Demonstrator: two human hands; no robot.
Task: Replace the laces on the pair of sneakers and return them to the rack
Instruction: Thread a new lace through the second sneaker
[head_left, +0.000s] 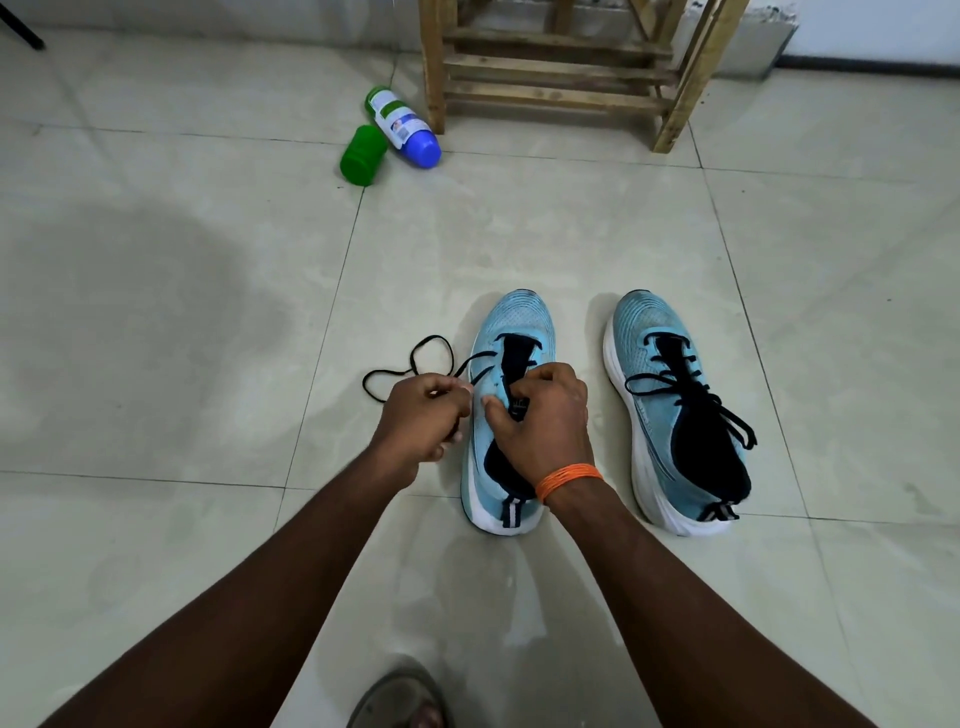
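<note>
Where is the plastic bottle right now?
Head view, upper centre-left: the bottle lies on the floor beside the wooden rack's left leg, a green container just left of it.

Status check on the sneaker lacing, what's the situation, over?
Left hand grips the black lace; right hand holds the part-laced sneaker. Other sneaker laced, beside it. Rack ahead; two bottles lying off the path.

Green bottle (397, 117) w/ white label & blue end lay on its side on the tiled floor (156, 312), green cup (363, 155) just beside it. My sandalled foot (402, 701) showed at btm edge.
</note>
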